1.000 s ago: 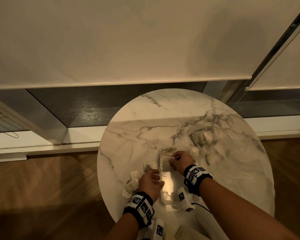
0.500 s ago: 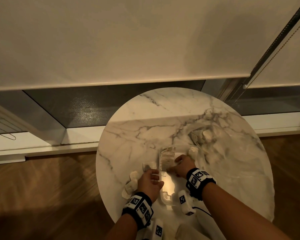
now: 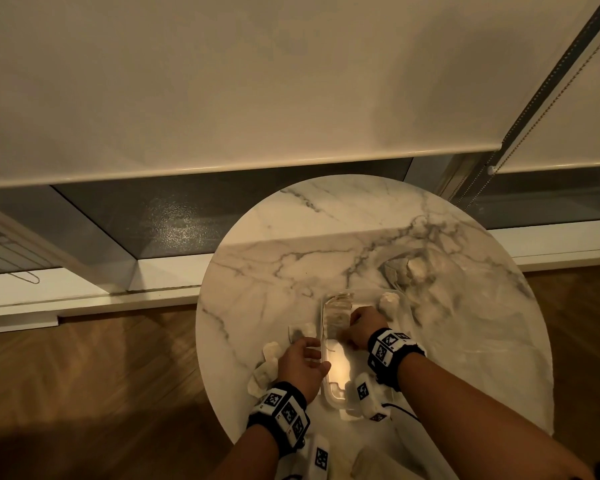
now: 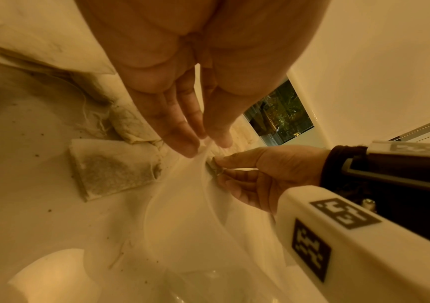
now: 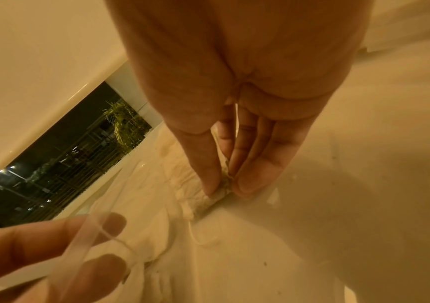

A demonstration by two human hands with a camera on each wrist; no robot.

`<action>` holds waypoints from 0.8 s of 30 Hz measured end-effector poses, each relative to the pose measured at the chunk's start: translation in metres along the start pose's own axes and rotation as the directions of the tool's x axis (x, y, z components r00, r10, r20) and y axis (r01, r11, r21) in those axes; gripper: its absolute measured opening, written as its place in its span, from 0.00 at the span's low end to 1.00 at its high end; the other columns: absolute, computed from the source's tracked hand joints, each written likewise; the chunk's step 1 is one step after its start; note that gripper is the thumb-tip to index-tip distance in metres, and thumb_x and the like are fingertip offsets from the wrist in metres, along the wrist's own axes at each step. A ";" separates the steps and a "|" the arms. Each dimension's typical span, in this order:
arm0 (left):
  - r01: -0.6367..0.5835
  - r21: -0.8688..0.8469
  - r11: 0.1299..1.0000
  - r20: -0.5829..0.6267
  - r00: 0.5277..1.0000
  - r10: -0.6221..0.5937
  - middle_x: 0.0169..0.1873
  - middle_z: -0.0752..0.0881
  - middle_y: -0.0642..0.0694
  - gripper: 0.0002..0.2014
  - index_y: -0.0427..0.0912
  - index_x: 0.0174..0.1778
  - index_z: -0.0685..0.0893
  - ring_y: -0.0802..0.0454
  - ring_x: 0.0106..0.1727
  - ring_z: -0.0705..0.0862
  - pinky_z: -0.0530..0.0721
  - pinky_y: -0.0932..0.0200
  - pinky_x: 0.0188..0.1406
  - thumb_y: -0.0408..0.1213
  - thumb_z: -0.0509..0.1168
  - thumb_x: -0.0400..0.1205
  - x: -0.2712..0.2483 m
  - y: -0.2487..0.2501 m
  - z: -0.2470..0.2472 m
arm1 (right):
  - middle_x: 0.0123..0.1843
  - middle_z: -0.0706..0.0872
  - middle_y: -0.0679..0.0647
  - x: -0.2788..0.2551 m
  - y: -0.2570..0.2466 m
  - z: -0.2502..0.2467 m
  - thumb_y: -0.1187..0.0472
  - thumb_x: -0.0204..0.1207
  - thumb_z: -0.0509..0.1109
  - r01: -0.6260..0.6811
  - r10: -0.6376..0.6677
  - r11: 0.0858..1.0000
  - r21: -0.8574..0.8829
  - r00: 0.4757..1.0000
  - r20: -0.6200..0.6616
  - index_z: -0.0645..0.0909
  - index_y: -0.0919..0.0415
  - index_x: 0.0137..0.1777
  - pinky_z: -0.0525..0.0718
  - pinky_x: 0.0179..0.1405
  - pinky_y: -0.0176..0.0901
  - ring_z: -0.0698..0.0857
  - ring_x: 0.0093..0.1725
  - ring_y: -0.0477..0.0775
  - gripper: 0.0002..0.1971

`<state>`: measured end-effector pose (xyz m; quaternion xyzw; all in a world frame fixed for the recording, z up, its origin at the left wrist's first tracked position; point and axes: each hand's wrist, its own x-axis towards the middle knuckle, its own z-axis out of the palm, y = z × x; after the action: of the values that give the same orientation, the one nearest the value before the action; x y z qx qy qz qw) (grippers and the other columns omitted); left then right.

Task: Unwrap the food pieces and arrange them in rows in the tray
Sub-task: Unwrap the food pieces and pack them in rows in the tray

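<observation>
A clear plastic tray (image 3: 340, 370) lies on the round marble table (image 3: 291, 244). Several unwrapped pale food pieces (image 3: 338, 308) line its far left side, and another piece (image 3: 389, 299) sits in the far right corner. My right hand (image 3: 349, 336) is inside the tray, where thumb and fingers pinch a small food piece (image 5: 221, 190) down against the tray floor. My left hand (image 3: 314, 355) pinches the tray's left rim (image 4: 203, 149) between thumb and fingers. Wrapped pouches (image 3: 300, 332) lie left of the tray, one of them close by (image 4: 110, 174).
A pile of crumpled empty wrappers (image 3: 409, 271) lies at the table's back right. More pouches (image 3: 265, 370) sit near the table's left edge. Crumbs (image 4: 37, 155) dot the marble. A window sill (image 3: 84, 299) and wooden floor (image 3: 84, 393) lie beyond the table.
My right hand has drawn a little nearer along the tray's left side and lowered its piece to the floor. The left hand has stayed on the rim.
</observation>
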<state>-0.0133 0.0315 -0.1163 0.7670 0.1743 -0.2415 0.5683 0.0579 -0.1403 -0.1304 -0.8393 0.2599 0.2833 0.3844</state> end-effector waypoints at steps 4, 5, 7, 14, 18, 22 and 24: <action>-0.003 0.010 1.000 0.014 1.000 0.003 0.48 0.88 0.45 0.18 0.51 0.53 0.82 0.53 0.42 0.88 0.83 0.71 0.37 0.27 0.75 0.74 0.000 -0.001 -0.001 | 0.35 0.91 0.58 -0.003 -0.001 -0.005 0.60 0.57 0.86 -0.007 0.007 1.000 0.014 1.000 0.016 0.86 0.60 0.39 0.93 0.41 0.57 0.92 0.39 0.59 0.14; -0.004 0.011 1.000 0.019 1.000 0.004 0.48 0.88 0.44 0.18 0.50 0.53 0.82 0.54 0.42 0.87 0.83 0.71 0.37 0.27 0.75 0.74 0.000 -0.002 -0.001 | 0.36 0.91 0.58 -0.006 -0.001 -0.007 0.60 0.56 0.87 -0.018 0.017 0.999 0.037 1.000 0.025 0.85 0.59 0.40 0.93 0.41 0.57 0.92 0.39 0.59 0.16; -0.001 0.022 1.000 0.021 1.000 0.000 0.47 0.88 0.45 0.17 0.49 0.55 0.82 0.55 0.42 0.88 0.83 0.73 0.36 0.29 0.76 0.74 -0.001 -0.002 -0.003 | 0.38 0.91 0.59 -0.016 -0.003 -0.012 0.61 0.57 0.88 -0.047 0.043 0.994 0.100 0.998 0.039 0.83 0.58 0.45 0.93 0.38 0.52 0.91 0.37 0.59 0.20; 0.037 -0.041 0.998 -0.056 0.998 -0.039 0.38 0.91 0.47 0.19 0.47 0.51 0.87 0.52 0.33 0.87 0.86 0.58 0.32 0.55 0.77 0.73 0.003 -0.003 -0.020 | 0.42 0.90 0.62 -0.051 0.014 -0.026 0.62 0.71 0.80 -0.022 0.039 0.943 0.332 0.998 -0.045 0.82 0.59 0.51 0.88 0.30 0.44 0.88 0.36 0.57 0.12; 0.007 0.103 0.995 -0.236 0.972 0.018 0.36 0.89 0.51 0.08 0.45 0.42 0.88 0.50 0.43 0.89 0.82 0.70 0.33 0.46 0.75 0.78 0.016 0.010 -0.035 | 0.45 0.90 0.66 -0.073 0.024 -0.029 0.64 0.76 0.76 0.030 -0.031 0.912 0.409 1.000 -0.005 0.84 0.60 0.51 0.84 0.29 0.42 0.87 0.35 0.54 0.06; -0.025 0.425 0.905 -0.196 0.973 0.119 0.50 0.86 0.44 0.12 0.43 0.56 0.86 0.45 0.55 0.86 0.82 0.61 0.53 0.37 0.74 0.77 0.037 0.022 -0.038 | 0.50 0.90 0.69 -0.090 0.027 -0.033 0.66 0.78 0.73 0.044 -0.066 0.889 0.455 0.997 0.033 0.83 0.62 0.53 0.82 0.28 0.41 0.86 0.36 0.53 0.05; -0.052 0.610 0.791 -0.132 0.977 0.166 0.60 0.81 0.40 0.18 0.43 0.65 0.82 0.43 0.61 0.82 0.81 0.58 0.59 0.40 0.71 0.80 0.045 0.022 -0.037 | 0.50 0.90 0.69 -0.095 0.028 -0.036 0.66 0.78 0.73 0.044 -0.069 0.888 0.458 0.997 0.038 0.83 0.62 0.53 0.82 0.27 0.39 0.86 0.35 0.52 0.06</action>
<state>0.0424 0.0595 -0.1158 0.9351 0.0938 -0.1812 0.2896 -0.0176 -0.1641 -0.0604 -0.7247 0.2845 0.2252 0.5858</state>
